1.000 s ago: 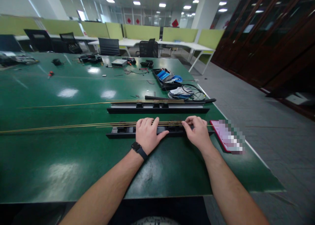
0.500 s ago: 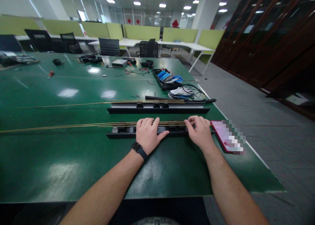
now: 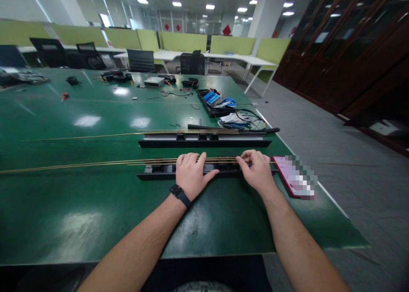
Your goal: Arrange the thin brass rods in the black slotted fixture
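Thin brass-coloured rods (image 3: 105,163) run across a black rail (image 3: 156,177) lying on the green table. My left hand (image 3: 191,173) rests over the rods and rail, palm down, fingers laid across and thumb spread apart. Toward the rail's right end, my right hand (image 3: 257,168) is closed, thumb and fingertips pinching a thin rod. That rod sticks out to the right past the hand; how many rods are in the pinch is hidden. Behind this rail lies a second black rail (image 3: 204,144), with thin rods (image 3: 124,134) along its back.
A red-edged phone-like slab (image 3: 286,177), partly blurred out, lies right of my right hand. Farther back are a black tray (image 3: 209,107) of blue items, gloves (image 3: 234,121) and a looped black cable (image 3: 255,113). The table's right edge (image 3: 322,190) runs beyond the slab.
My right hand has slid slightly left along the rods, still pinching. My left hand stays in place on the rail.
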The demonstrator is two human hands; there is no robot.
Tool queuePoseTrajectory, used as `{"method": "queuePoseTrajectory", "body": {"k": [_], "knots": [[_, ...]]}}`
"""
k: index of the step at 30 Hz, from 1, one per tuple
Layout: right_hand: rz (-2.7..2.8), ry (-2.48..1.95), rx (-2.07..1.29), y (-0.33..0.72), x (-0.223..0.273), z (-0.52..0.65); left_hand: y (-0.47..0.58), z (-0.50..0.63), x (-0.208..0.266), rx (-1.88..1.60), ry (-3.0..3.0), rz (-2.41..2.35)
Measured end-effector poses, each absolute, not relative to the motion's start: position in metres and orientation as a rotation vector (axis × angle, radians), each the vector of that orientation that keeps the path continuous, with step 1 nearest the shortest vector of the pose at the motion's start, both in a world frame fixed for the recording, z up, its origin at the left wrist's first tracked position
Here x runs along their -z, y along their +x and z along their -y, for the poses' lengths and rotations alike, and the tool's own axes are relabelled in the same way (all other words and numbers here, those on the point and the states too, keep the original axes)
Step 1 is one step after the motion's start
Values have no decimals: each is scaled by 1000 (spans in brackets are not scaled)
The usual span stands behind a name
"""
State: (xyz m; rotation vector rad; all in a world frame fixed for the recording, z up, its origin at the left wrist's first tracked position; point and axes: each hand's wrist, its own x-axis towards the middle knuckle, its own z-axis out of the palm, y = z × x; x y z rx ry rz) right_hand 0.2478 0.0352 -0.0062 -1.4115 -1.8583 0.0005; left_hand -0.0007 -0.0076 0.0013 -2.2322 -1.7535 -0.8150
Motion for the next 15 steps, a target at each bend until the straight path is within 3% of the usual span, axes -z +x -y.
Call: {"method": "queuePoseTrajectory", "body": {"k": [15], "knots": [[1880,-1369,34,246,4,-32,-1,7,0,836,-2237,1746]]}}
